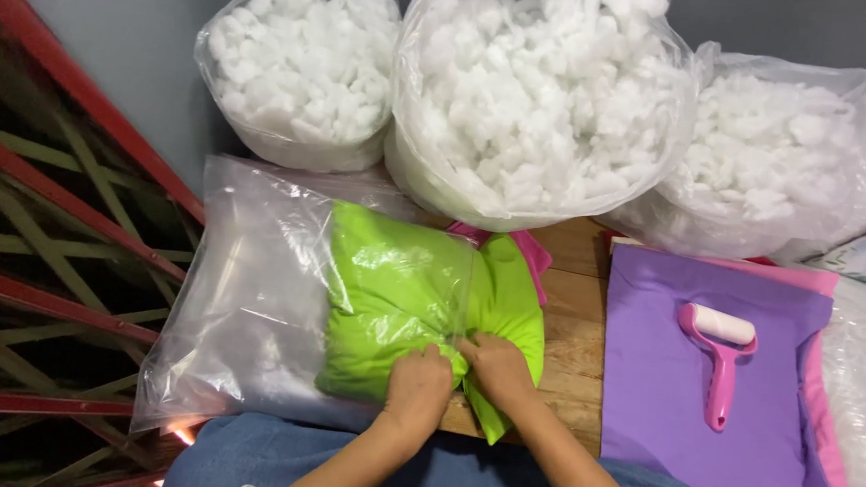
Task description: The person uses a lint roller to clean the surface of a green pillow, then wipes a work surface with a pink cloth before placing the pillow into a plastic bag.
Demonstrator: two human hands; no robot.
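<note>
Green pillow half inside clear bag, hands at mouth.

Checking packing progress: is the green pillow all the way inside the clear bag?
Partly in. Most of the green pillow lies under the clear bag; its right end sticks out, gripped by both hands.

My one camera sits on my head and looks steeply down over my lap, close above my left hand and right hand. It faces forward past them to the three bags of white stuffing beyond.
</note>
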